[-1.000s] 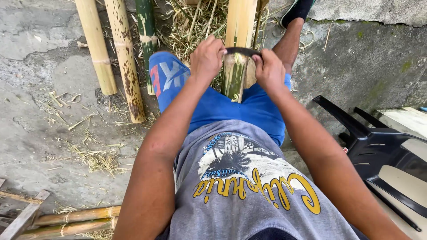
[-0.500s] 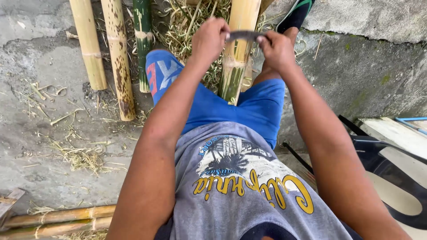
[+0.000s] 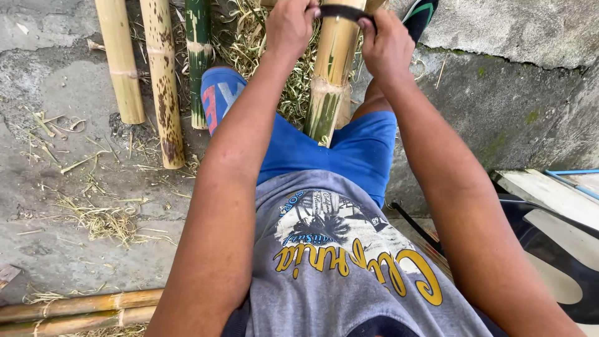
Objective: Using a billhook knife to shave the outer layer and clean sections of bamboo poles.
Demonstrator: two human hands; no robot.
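A thick bamboo pole (image 3: 331, 68) stands tilted between my knees, its lower end resting by my blue shorts. A dark curved blade (image 3: 342, 11) lies across the pole near the top edge of the view. My left hand (image 3: 292, 24) grips the blade's left end, and my right hand (image 3: 385, 45) grips its right end. Both arms are stretched forward over my lap, and I wear a grey printed shirt.
Three bamboo poles (image 3: 161, 81) lean on the concrete floor at upper left. Dry shavings (image 3: 100, 218) litter the floor. Two thin bamboo poles (image 3: 75, 309) lie at lower left. A dark plastic chair (image 3: 555, 249) stands at lower right, beside a rough stone wall (image 3: 518, 93).
Both hands and the blade have slid farther away along the bamboo pole, toward the top of the view. The camera has tilted slightly.
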